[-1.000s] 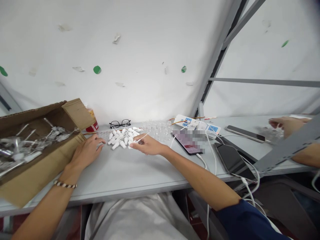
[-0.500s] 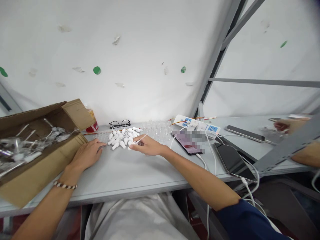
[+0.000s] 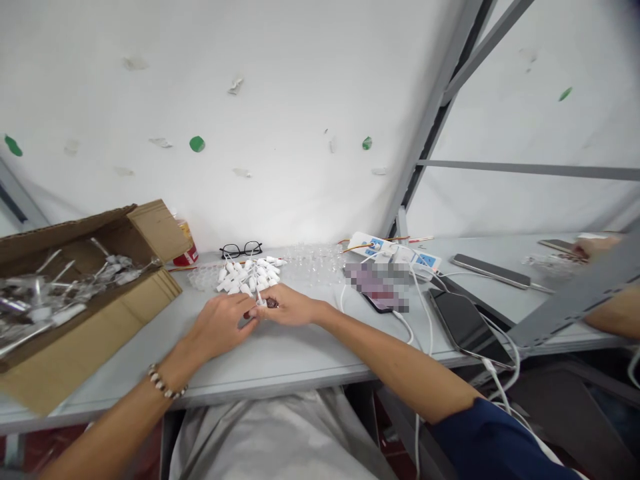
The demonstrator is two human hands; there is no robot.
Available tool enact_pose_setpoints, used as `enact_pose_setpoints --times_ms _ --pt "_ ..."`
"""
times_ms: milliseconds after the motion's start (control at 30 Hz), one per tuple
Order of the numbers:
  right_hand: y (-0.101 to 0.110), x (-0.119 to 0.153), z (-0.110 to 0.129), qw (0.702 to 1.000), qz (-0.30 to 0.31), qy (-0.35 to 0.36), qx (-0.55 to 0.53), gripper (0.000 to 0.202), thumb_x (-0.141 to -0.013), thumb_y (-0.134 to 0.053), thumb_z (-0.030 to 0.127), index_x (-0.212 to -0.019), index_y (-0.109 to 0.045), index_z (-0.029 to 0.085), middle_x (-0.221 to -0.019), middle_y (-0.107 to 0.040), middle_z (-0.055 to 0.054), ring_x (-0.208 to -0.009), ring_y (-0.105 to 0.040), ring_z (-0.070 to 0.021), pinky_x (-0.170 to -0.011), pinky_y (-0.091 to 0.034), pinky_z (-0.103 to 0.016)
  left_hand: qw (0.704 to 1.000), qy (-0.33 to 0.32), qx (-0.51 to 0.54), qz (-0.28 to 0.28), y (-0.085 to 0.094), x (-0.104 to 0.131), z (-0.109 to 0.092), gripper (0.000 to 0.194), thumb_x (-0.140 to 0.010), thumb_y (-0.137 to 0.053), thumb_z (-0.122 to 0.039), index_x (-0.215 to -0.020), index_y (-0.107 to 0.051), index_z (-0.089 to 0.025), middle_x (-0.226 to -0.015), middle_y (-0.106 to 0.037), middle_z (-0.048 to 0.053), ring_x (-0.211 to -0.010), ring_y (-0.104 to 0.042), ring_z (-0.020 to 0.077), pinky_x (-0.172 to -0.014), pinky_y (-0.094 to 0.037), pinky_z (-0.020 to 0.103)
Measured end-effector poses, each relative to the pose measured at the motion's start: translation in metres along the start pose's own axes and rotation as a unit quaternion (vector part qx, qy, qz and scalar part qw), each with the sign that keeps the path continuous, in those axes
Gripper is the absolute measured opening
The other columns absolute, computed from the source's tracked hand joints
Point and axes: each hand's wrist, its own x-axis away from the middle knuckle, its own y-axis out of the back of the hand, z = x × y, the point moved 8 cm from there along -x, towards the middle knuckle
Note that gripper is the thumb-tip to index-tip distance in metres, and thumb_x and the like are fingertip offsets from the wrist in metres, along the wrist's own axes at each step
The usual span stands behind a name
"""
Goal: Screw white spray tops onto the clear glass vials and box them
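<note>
Two hands meet at one small object: your right hand (image 3: 287,307) pinches a white stemmed piece (image 3: 261,302) between thumb and fingers, just in front of the heap of white pieces (image 3: 249,273). Your left hand (image 3: 223,325) has come across from beside the cardboard box (image 3: 100,333), so both hands now appear engaged on that single piece. Its fingertips lie close together; whether they grip, you cannot tell. Beyond lie clear plastic parts (image 3: 313,257) and spectacles (image 3: 245,251); rightward, a power strip (image 3: 367,241). Your fingers mask the piece's lower end. The frame cuts off the box's left side, and a grey post (image 3: 565,303) partly hides a co-worker's hand (image 3: 595,247).
</note>
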Motion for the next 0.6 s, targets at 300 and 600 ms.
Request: enact_pose_setpoints --times_ms 300,600 --pt "0.016 -0.002 -0.001 0.996 -0.083 0.021 0.012 0.039 -0.093 -0.042 0.050 -0.070 -0.046 0.018 -0.060 -0.039 0.005 -0.056 -0.035 -0.0088 -0.053 -0.027 -0.022 0.990 0.132 0.055 0.018 0.007 -0.032 0.020 0.024 -0.081 -0.050 -0.031 -0.105 -0.051 -0.023 -0.089 -0.070 0.002 -0.067 -0.063 0.0194 -0.059 -0.040 0.028" --pt "0.043 -0.002 -0.020 0.981 -0.178 -0.041 0.058 0.023 -0.088 -0.042 0.027 -0.067 -0.044 0.019 -0.063 -0.046 0.004 -0.060 -0.042 -0.0107 -0.058 -0.031 -0.023 0.974 0.066 0.213 0.043 0.004 -0.058 0.031 0.028 -0.088 -0.046 -0.045 -0.085 -0.058 -0.020 -0.077 -0.069 0.003 -0.069 -0.064 0.0178 -0.059 -0.047 0.027"
